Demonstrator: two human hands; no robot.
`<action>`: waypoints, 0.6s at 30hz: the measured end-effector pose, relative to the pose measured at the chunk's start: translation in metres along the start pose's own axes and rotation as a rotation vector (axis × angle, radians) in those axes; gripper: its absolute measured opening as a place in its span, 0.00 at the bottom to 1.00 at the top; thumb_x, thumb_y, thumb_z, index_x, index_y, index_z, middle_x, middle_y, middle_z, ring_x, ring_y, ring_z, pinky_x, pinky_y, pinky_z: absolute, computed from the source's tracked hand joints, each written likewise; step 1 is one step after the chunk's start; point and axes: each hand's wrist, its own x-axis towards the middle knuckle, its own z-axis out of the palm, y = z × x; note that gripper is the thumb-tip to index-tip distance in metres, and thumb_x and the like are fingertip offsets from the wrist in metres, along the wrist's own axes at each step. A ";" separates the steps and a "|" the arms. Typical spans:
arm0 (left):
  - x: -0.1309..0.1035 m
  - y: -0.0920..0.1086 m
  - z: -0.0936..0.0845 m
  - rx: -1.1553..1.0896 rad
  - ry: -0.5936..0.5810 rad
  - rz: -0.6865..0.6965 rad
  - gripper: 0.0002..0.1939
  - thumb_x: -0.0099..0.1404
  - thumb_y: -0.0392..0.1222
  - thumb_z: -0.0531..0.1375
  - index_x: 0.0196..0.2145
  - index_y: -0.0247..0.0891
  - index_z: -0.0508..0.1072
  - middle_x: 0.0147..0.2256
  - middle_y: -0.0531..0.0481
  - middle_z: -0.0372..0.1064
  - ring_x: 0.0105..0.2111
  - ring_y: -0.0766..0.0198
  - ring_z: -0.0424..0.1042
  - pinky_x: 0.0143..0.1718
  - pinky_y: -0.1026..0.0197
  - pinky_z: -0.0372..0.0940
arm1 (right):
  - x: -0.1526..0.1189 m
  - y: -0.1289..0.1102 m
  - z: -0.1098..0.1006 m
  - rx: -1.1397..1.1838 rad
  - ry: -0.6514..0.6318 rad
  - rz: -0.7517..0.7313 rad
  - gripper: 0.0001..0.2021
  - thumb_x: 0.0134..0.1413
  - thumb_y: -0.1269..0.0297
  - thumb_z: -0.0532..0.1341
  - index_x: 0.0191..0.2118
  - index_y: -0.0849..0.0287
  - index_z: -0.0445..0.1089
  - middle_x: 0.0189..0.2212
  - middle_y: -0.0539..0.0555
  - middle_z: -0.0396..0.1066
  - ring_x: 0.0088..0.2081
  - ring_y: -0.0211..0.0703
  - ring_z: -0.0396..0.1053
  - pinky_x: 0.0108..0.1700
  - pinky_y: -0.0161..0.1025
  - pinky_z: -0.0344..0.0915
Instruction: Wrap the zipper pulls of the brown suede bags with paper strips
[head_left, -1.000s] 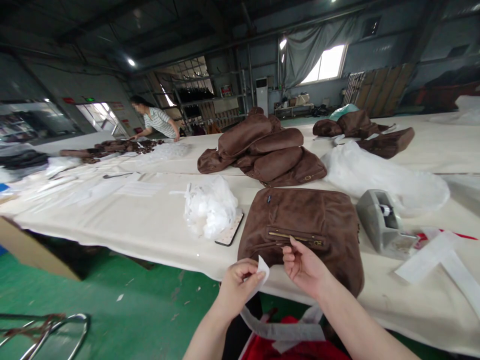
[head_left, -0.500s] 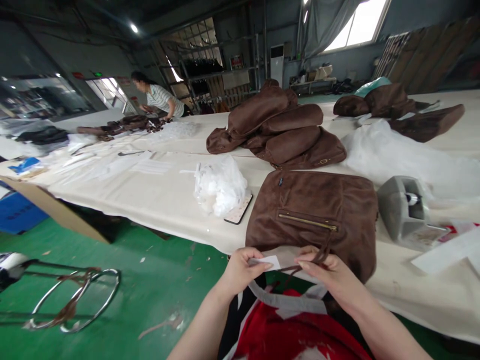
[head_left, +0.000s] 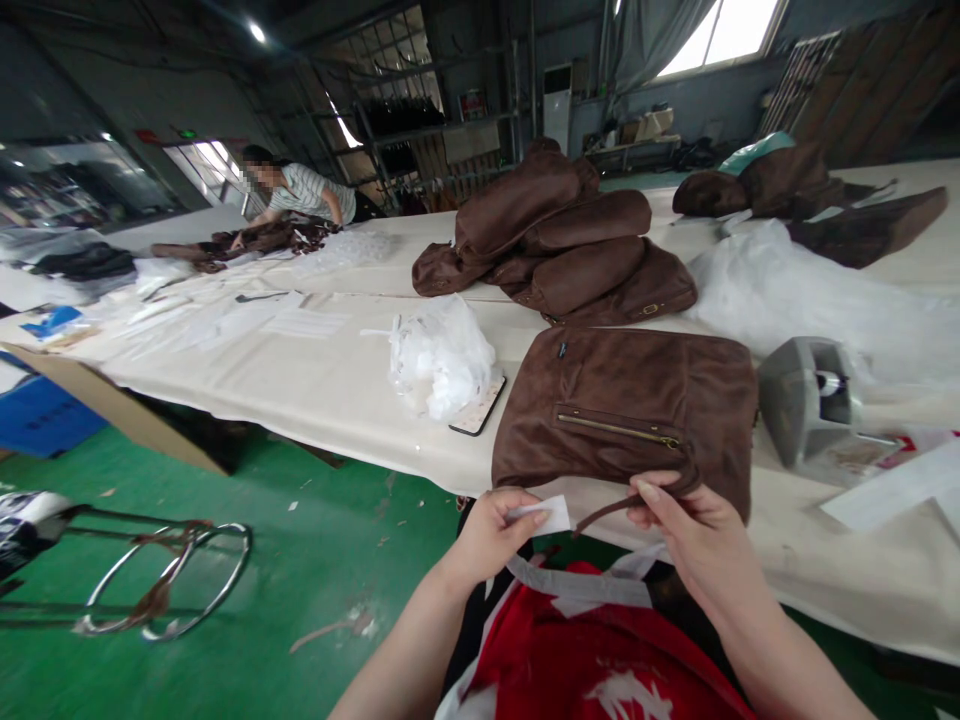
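Observation:
A small piece of white paper (head_left: 553,514) is pinched between the thumb and fingers of my left hand (head_left: 499,535), just off the table's front edge. My right hand (head_left: 690,520) grips a thin brown leather strap (head_left: 606,512), whose loose end points toward the paper. Behind both hands a brown leather bag (head_left: 637,385) lies flat on the table, with a brass zipper (head_left: 619,430) across its front. The strap and the paper are apart.
A clear plastic bag of white scraps (head_left: 441,360) rests partly over a phone (head_left: 480,412). Stuffed brown bags (head_left: 562,235) are piled behind. A grey tape dispenser (head_left: 806,400) stands at right. A metal-framed stool (head_left: 165,580) is on the green floor. Farther left, another person (head_left: 307,192) leans over the table.
My right hand has moved right and slightly up with the strap, drawing its end away from the paper. My left hand still holds the paper. The other person has bent lower.

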 end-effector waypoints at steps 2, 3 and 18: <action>-0.001 -0.006 0.003 -0.022 0.049 -0.046 0.14 0.55 0.49 0.66 0.28 0.34 0.77 0.27 0.48 0.73 0.28 0.65 0.68 0.31 0.65 0.62 | 0.000 0.002 0.000 -0.006 0.001 0.016 0.13 0.38 0.58 0.73 0.32 0.58 0.76 0.24 0.53 0.76 0.22 0.39 0.72 0.25 0.35 0.72; -0.001 -0.010 0.004 -0.032 0.069 -0.062 0.14 0.53 0.49 0.68 0.27 0.34 0.76 0.26 0.49 0.73 0.27 0.65 0.68 0.30 0.66 0.62 | 0.000 0.003 -0.001 -0.006 -0.001 0.024 0.13 0.38 0.59 0.74 0.31 0.58 0.76 0.24 0.52 0.76 0.22 0.39 0.72 0.25 0.34 0.72; -0.004 -0.004 0.002 0.082 -0.023 0.118 0.17 0.64 0.49 0.59 0.24 0.34 0.74 0.23 0.51 0.67 0.25 0.69 0.64 0.28 0.67 0.58 | 0.003 0.004 0.001 -0.025 0.138 -0.047 0.13 0.40 0.60 0.73 0.33 0.58 0.75 0.24 0.50 0.75 0.22 0.38 0.73 0.25 0.31 0.73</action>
